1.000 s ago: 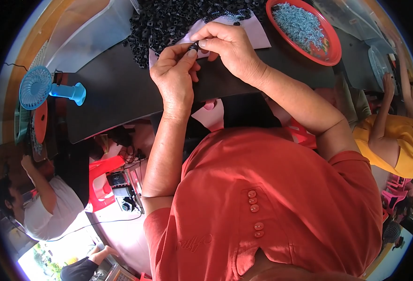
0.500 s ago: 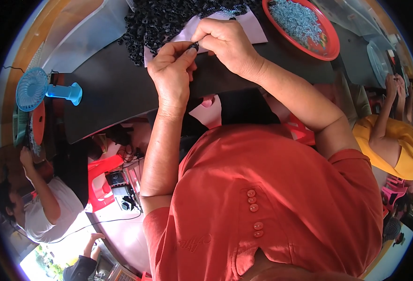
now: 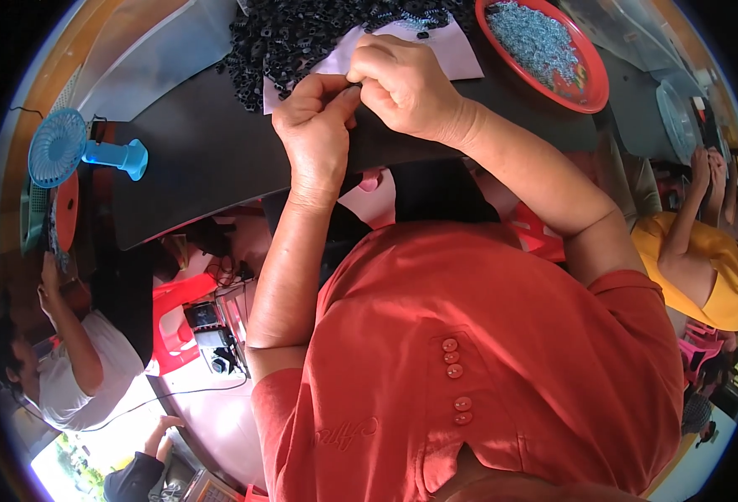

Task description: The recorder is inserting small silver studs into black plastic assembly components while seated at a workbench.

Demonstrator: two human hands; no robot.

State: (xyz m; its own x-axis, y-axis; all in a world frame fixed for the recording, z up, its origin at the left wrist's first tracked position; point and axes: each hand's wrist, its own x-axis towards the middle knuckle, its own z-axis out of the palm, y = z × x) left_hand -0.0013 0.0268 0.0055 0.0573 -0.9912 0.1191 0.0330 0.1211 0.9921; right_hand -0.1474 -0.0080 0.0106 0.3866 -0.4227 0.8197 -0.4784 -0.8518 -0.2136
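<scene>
My left hand (image 3: pixel 312 121) and my right hand (image 3: pixel 409 88) meet over the near edge of a pale sheet, both closed with the fingertips touching. Between the left thumb and forefinger there is a small black part, now almost wholly covered by the fingers. My right thumb and forefinger pinch at the same spot; what they grip is hidden. Just beyond the hands lies a heap of small black plastic parts (image 3: pixel 281 42), partly on the pale sheet (image 3: pixel 452 58). A red oval tray (image 3: pixel 593 88) holds many tiny bluish-silver pieces (image 3: pixel 536 42), too small to name.
A blue desk fan (image 3: pixel 58 149) stands at the left end of the dark table (image 3: pixel 193 159). Behind it is a clear plastic bin (image 3: pixel 147 63). Co-workers sit on both sides, one in white (image 3: pixel 105 368) and one in yellow (image 3: pixel 707 272). A red stool (image 3: pixel 176 322) stands at lower left.
Both hands have shifted slightly right and the fingertips have drawn closer together. The black part that showed between them is now mostly covered.
</scene>
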